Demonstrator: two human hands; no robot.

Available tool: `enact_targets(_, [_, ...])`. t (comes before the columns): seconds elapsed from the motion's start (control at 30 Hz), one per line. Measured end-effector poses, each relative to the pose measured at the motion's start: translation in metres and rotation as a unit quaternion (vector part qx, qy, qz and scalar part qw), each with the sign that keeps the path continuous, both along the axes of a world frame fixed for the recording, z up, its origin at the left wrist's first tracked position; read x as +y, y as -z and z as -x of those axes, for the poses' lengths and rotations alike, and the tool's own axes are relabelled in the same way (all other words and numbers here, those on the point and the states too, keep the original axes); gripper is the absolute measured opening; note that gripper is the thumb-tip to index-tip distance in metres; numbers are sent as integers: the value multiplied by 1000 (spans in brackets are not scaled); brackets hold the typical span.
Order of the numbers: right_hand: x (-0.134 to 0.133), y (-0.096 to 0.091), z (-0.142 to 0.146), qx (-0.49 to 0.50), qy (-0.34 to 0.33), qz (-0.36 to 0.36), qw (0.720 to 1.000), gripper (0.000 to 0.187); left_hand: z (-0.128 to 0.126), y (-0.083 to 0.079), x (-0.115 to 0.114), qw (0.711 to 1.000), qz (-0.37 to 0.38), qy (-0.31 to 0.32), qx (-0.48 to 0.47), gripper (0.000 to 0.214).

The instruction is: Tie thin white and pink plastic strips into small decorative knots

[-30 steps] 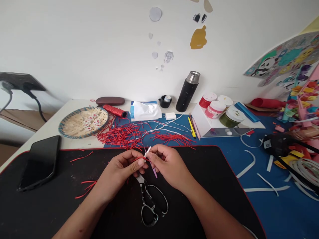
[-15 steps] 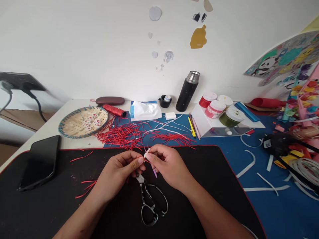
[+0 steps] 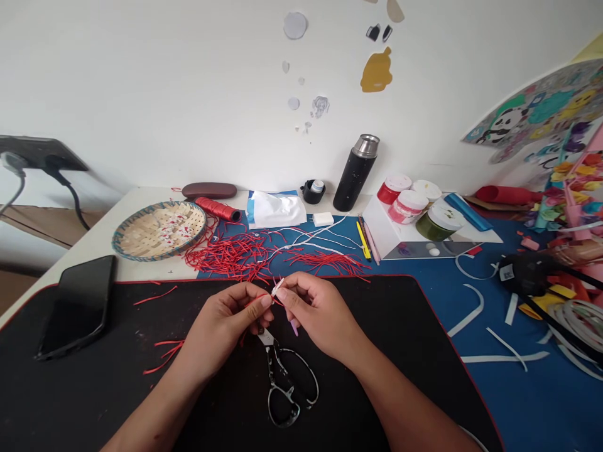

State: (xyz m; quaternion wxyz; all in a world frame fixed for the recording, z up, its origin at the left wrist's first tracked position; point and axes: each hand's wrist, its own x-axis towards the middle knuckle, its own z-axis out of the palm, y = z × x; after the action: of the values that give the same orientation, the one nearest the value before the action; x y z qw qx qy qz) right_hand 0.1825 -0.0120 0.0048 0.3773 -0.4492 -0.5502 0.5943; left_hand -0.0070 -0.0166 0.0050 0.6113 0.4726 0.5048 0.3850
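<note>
Over the black mat, my left hand (image 3: 235,320) pinches a thin red cord (image 3: 264,294) between thumb and forefinger. Close beside it, my right hand (image 3: 320,314) is closed on a small white folded piece (image 3: 277,287), whose exact kind is too small to make out. The red cord runs across to this white piece, and the fingertips hide where they meet. A purple stick (image 3: 294,328) shows partly behind my right fingers. Below the hands lie scissors (image 3: 282,383) with black-and-white handles, their blades mostly covered by my left hand.
Cut red cords (image 3: 230,254) are heaped behind the mat (image 3: 377,389), beside a red thread spool (image 3: 217,209) and a woven basket (image 3: 160,251). A phone (image 3: 78,307) lies left. A black flask (image 3: 357,176), paint jars (image 3: 409,207) and white strips (image 3: 504,358) are toward the right.
Both hands stay almost in place, keeping their pinch on the cord and white piece. The view has shifted very slightly.
</note>
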Motion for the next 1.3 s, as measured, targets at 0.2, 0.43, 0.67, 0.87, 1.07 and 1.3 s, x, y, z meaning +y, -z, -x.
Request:
enact_targets(0.2, [0, 0, 0, -3, 0, -1, 1000, 16, 0, 0, -1, 1000, -4, 3, 3, 33])
enact_targets(0.43, [-2, -2, 0, -5, 1, 3, 1000, 17, -1, -1, 0, 1000, -1, -1, 5, 32])
enact_targets(0.67, [-1, -2, 0, -5, 4, 1, 1000, 18, 0, 1, -1, 1000, -3, 3, 4, 32])
enact_targets(0.87, [-1, -1, 0, 3, 3, 1, 1000, 17, 1, 2, -2, 1000, -7, 7, 12, 31])
enact_targets(1.07, [-1, 0, 1, 14, -1, 7, 1000, 17, 1, 2, -1, 1000, -9, 8, 13, 32])
enact_targets(1.3, [0, 0, -1, 21, 7, 11, 1000, 18, 1, 2, -2, 1000, -8, -10, 5, 34])
